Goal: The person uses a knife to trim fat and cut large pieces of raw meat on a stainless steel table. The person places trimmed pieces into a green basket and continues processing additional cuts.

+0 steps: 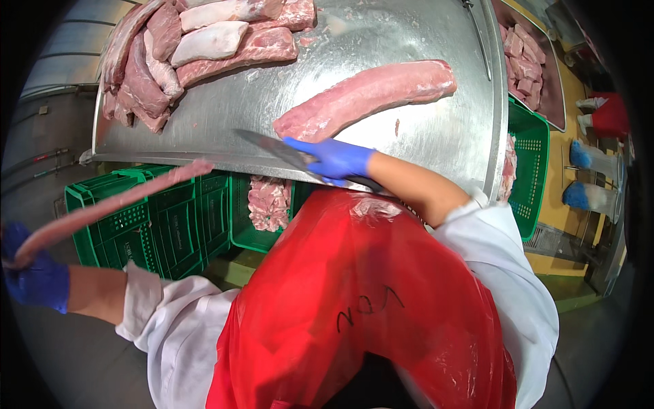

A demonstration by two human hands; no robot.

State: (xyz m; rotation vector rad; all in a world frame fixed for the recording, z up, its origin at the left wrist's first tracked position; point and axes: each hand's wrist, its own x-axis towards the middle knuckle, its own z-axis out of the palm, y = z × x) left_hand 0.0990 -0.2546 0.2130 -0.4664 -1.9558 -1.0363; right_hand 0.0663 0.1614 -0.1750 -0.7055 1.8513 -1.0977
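Observation:
Out at the far left, my left hand in a blue glove grips one end of a long thin strip of pink meat. The strip stretches up and right over the green crates, slightly blurred. My right hand, also gloved in blue, holds a knife near the table's front edge, its blade pointing left. The dark handle shows partly below that hand. Just beyond the hand, a long pork loin lies slantwise on the steel table.
Several pork pieces are piled at the table's far left. A thin metal rod lies along its right edge. Green crates stand below the front edge; a green crate and a tray of meat sit right. Other people's gloved hands show there.

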